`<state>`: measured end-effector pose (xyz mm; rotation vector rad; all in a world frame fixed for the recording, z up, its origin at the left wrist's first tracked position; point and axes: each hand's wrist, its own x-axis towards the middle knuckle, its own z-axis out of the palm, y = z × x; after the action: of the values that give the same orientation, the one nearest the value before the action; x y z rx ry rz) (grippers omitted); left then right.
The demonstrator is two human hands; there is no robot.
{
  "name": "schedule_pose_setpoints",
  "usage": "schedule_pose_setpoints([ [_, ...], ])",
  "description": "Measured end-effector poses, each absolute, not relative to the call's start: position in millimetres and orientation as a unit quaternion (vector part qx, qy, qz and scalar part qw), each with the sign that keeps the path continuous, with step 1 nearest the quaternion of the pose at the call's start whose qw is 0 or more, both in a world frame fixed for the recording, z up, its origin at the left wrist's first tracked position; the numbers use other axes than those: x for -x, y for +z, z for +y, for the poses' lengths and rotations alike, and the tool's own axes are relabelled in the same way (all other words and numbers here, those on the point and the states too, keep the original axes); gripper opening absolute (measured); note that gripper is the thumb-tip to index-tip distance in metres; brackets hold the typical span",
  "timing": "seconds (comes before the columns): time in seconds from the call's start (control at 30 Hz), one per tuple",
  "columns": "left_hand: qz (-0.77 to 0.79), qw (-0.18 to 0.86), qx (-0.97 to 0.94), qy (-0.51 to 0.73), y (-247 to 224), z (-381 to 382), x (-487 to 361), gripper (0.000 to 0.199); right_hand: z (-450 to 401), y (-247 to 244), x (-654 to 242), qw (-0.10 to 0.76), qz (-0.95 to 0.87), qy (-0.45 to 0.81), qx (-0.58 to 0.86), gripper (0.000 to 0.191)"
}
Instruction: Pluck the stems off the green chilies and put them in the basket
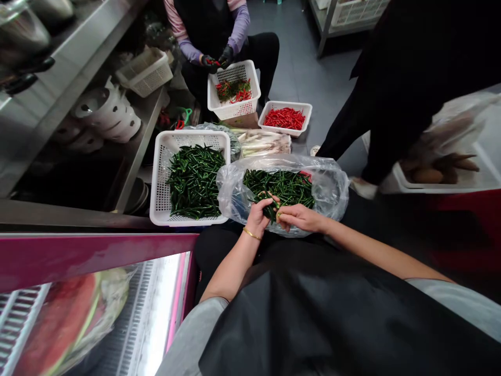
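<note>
My left hand (pixel 260 211), with a gold bangle at the wrist, is closed around a small bunch of green chili peppers (pixel 270 210). Fingers of my right hand (pixel 299 217) are pinched together at the stem end of that bunch, touching a pepper there. Both hands are over a clear plastic bag (pixel 329 185), spread open on my lap and filled with more green chilies (pixel 287 188). Left of the bag, a white perforated basket (pixel 159 177) holds a heap of green chilies (pixel 195 180).
Across from me, a co-worker's gloved hands (pixel 219 58) hold red chilies above a white basket (pixel 235 110). A tray of red chilies (pixel 285 118) and pale stalks (pixel 266 143) lie between us. Someone's dark-trousered leg (pixel 348 125) stands right; metal shelving (pixel 78 62) lines the left.
</note>
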<state>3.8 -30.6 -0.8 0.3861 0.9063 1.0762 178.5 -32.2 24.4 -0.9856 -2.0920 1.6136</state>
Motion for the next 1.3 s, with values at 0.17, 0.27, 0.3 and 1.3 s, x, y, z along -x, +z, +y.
schedule_pose_setpoints([
  [0.17,0.429,0.743,-0.137,0.495,-2,-24,9,0.03,39,-13,-212,0.04,-0.739,0.215,0.638,0.041],
  [0.27,0.424,0.75,-0.18,0.475,1,-26,9,0.032,70,-40,-219,-0.06,-0.746,0.151,0.646,0.034],
  [0.3,0.426,0.746,-0.19,0.475,2,-27,9,0.031,75,-44,-218,-0.077,-0.758,0.144,0.631,0.032],
  [1.3,0.462,0.718,-0.122,0.505,-12,-25,32,0.018,53,-5,-134,-0.117,-0.847,0.156,0.494,0.028],
])
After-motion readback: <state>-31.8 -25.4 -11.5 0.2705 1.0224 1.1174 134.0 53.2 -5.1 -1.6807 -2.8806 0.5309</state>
